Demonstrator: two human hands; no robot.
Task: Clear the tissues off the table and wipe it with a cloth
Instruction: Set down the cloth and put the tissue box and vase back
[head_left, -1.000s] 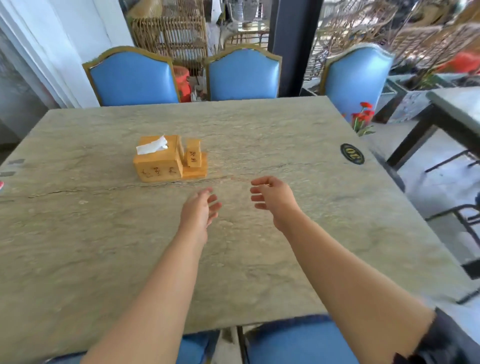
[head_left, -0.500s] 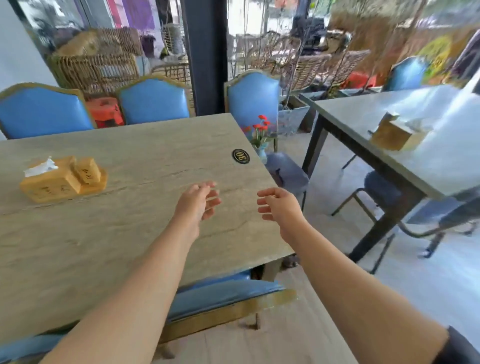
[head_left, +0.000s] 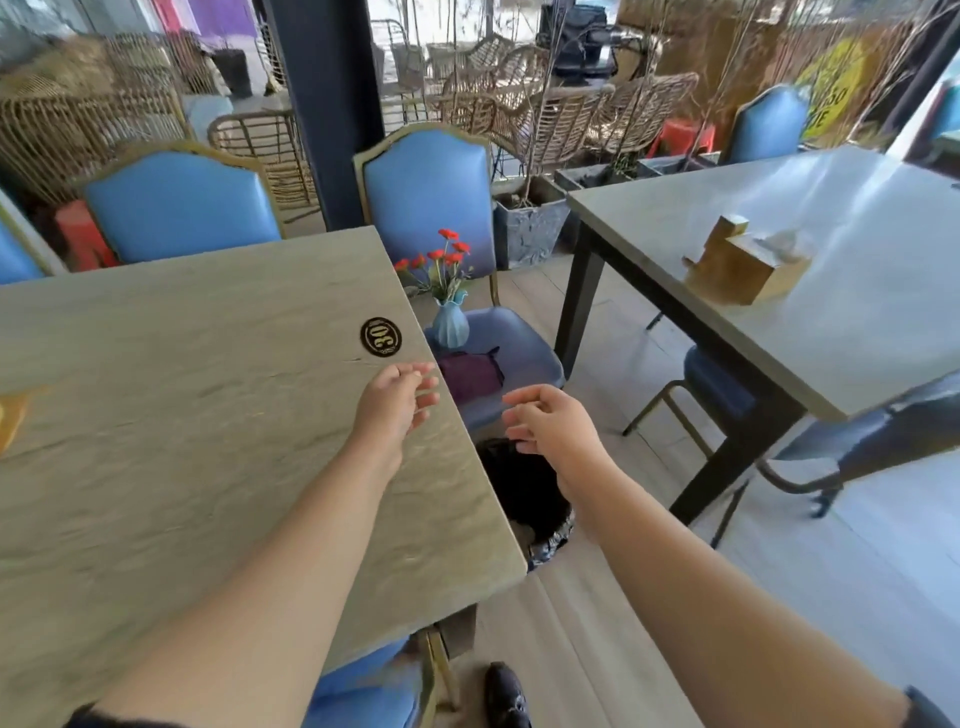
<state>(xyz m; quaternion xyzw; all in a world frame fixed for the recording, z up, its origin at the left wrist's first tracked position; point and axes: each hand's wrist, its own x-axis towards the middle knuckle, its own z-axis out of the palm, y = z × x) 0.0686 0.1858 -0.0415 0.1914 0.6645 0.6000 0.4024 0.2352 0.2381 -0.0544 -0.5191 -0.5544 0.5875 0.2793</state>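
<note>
So, two hands out in front of us, both empty: the left hand (head_left: 395, 402) hovers over the table (head_left: 182, 441) just below the "30" badge (head_left: 381, 337), fingers loosely curled, and the right hand (head_left: 550, 423) hangs past the table's right edge, fingers relaxed too. We count one purple cloth (head_left: 470, 375) on the blue chair seat right of the badge, beside one vase (head_left: 450, 325) of red flowers. One black bin (head_left: 524, 488) sits on the floor under our right hand. No loose tissues show on this stone-look top; a tan box corner (head_left: 10, 418) peeks in far left of the badge. We see two tables, the second table (head_left: 857, 312) carrying one wooden tissue box (head_left: 743, 267), about four blue chairs and wicker ones behind.
</note>
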